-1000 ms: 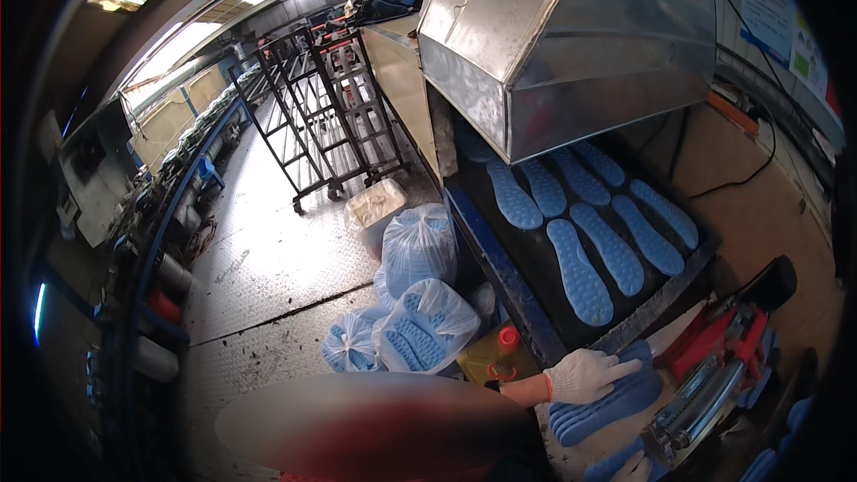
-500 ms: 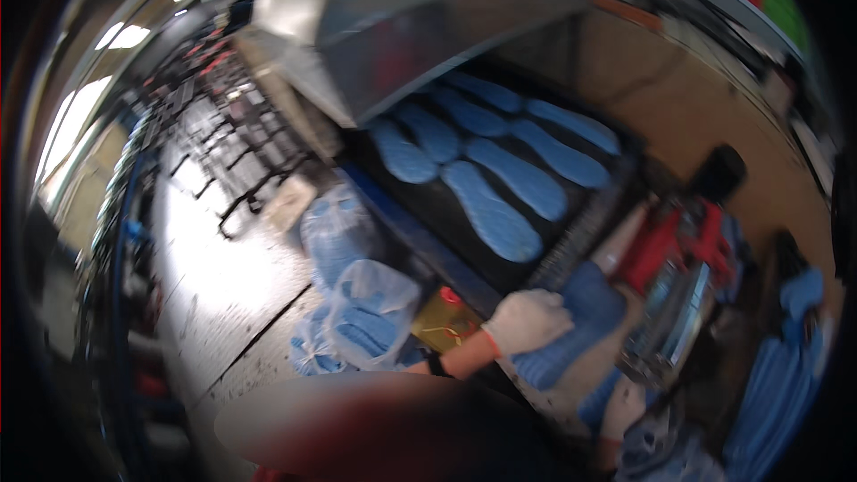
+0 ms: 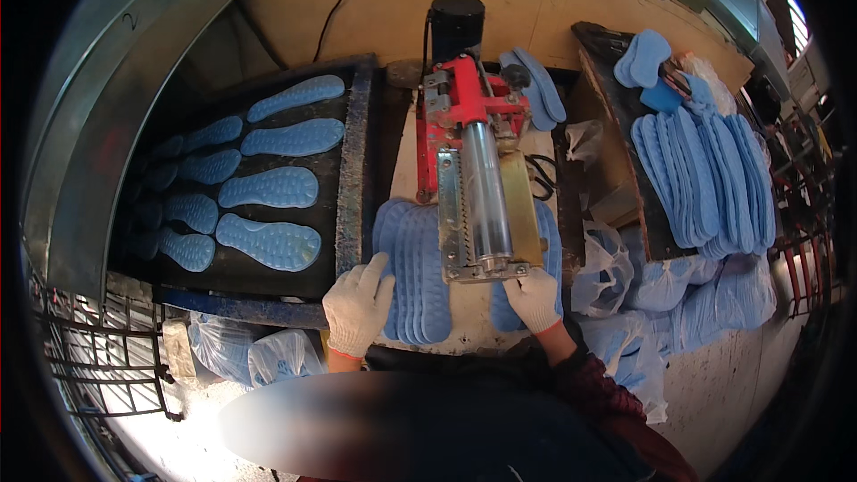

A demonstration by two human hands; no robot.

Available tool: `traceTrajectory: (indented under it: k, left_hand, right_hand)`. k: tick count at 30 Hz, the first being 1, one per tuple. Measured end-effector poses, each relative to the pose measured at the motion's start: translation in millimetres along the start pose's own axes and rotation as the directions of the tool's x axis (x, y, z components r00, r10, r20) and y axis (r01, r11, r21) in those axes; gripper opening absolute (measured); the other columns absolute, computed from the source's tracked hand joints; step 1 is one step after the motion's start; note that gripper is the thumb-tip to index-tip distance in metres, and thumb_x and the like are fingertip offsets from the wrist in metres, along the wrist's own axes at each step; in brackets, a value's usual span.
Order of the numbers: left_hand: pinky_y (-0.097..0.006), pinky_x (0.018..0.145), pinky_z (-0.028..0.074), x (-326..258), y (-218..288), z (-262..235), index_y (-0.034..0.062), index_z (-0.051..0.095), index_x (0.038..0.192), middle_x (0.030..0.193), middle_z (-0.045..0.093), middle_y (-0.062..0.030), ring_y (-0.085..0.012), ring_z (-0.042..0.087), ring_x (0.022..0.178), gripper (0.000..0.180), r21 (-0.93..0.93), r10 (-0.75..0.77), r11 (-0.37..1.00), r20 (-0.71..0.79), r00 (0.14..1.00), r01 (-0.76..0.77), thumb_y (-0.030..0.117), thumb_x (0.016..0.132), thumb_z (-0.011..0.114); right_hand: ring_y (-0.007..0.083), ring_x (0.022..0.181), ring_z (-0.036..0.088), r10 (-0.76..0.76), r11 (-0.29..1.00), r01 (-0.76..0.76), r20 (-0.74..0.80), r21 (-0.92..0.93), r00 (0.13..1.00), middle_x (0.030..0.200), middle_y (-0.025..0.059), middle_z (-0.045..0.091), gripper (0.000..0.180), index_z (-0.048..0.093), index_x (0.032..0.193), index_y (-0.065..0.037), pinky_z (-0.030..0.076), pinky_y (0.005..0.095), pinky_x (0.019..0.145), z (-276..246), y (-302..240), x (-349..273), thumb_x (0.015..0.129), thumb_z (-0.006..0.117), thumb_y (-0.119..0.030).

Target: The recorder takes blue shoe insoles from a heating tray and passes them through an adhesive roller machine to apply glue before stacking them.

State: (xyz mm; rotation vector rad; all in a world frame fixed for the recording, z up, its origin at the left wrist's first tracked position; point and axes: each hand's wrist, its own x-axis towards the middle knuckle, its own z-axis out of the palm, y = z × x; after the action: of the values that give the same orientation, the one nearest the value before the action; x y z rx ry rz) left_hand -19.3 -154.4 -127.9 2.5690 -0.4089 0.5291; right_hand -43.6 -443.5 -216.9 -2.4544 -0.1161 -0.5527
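Observation:
Both my hands wear white knit gloves. My left hand (image 3: 359,305) is open, its fingers stretched out beside a fanned row of blue insoles (image 3: 418,281) at the front of the bench. At the front end of a red machine with a shiny metal roller (image 3: 486,192), my right hand (image 3: 534,299) is closed, fingertips partly hidden below the roller's end plate. Whatever those fingers hold cannot be made out. More blue dimpled insoles (image 3: 507,311) lie under and around that hand, partly covered by the machine.
To the left, a black conveyor belt (image 3: 268,290) carries spaced blue insoles into a metal hood (image 3: 116,80). Stacked insoles (image 3: 701,183) lie on a dark board at right, above plastic bags of insoles (image 3: 625,339). Behind the machine stands a tan panel (image 3: 384,9).
My view has swung right and levelled, so the machine now sits near the middle. My left hand has moved off the insoles it covered, to their left side.

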Motion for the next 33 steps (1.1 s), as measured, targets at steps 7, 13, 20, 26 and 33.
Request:
traceTrajectory:
  k: [7,13,20,26,33]
  left_hand:
    - [-0.040,0.063,0.052,-1.5,1.1,1.5,0.0082,0.068,0.110,0.081,0.066,-0.0110,-0.0320,0.065,0.072,0.030,0.019,0.023,1.000,-0.010,1.000,-0.023,0.014,0.081,0.069]
    - [-0.040,0.065,0.052,-1.7,1.7,2.6,0.0070,0.068,0.110,0.081,0.066,-0.0125,-0.0327,0.065,0.073,0.029,0.015,0.016,1.000,-0.005,1.000,-0.015,0.013,0.082,0.068]
    - [-0.040,0.066,0.052,0.0,3.8,4.2,0.0064,0.069,0.107,0.081,0.066,-0.0131,-0.0327,0.065,0.074,0.027,0.030,0.011,0.999,-0.011,1.000,-0.011,0.013,0.081,0.068]
    - [-0.041,0.062,0.051,-2.1,1.3,3.7,0.0085,0.068,0.108,0.077,0.065,-0.0115,-0.0319,0.064,0.069,0.028,0.063,0.034,0.997,-0.014,0.999,-0.033,0.014,0.081,0.068]
    - [-0.042,0.065,0.051,0.7,7.4,2.7,0.0062,0.069,0.106,0.080,0.066,-0.0134,-0.0339,0.064,0.073,0.026,0.031,0.004,1.000,0.004,1.000,-0.005,0.013,0.081,0.067]
  right_hand:
    - [0.0321,0.064,0.063,0.027,0.999,-0.027,-0.021,-0.025,0.999,0.074,0.0131,0.063,0.020,0.063,0.071,-0.006,0.049,0.0400,0.055,-6.1,-5.2,-0.1,0.083,0.067,-0.021]
    - [0.0324,0.064,0.062,0.011,0.999,-0.011,0.000,-0.032,1.000,0.073,0.0129,0.062,0.020,0.062,0.071,-0.006,0.048,0.0414,0.055,0.1,5.3,-5.0,0.084,0.068,-0.020]
    - [0.0329,0.063,0.062,0.004,1.000,-0.004,-0.003,-0.023,1.000,0.073,0.0122,0.062,0.020,0.063,0.071,-0.007,0.047,0.0416,0.054,-3.3,5.4,0.2,0.085,0.067,-0.021]
    - [0.0329,0.064,0.062,0.022,1.000,-0.022,0.011,-0.022,1.000,0.074,0.0105,0.063,0.018,0.067,0.079,-0.009,0.049,0.0416,0.054,-2.2,3.0,-2.4,0.087,0.064,-0.025]
    - [0.0322,0.065,0.063,0.064,0.997,-0.063,0.021,-0.044,0.998,0.075,0.0098,0.062,0.016,0.066,0.081,-0.008,0.049,0.0415,0.054,-7.3,0.4,-1.6,0.087,0.064,-0.023]
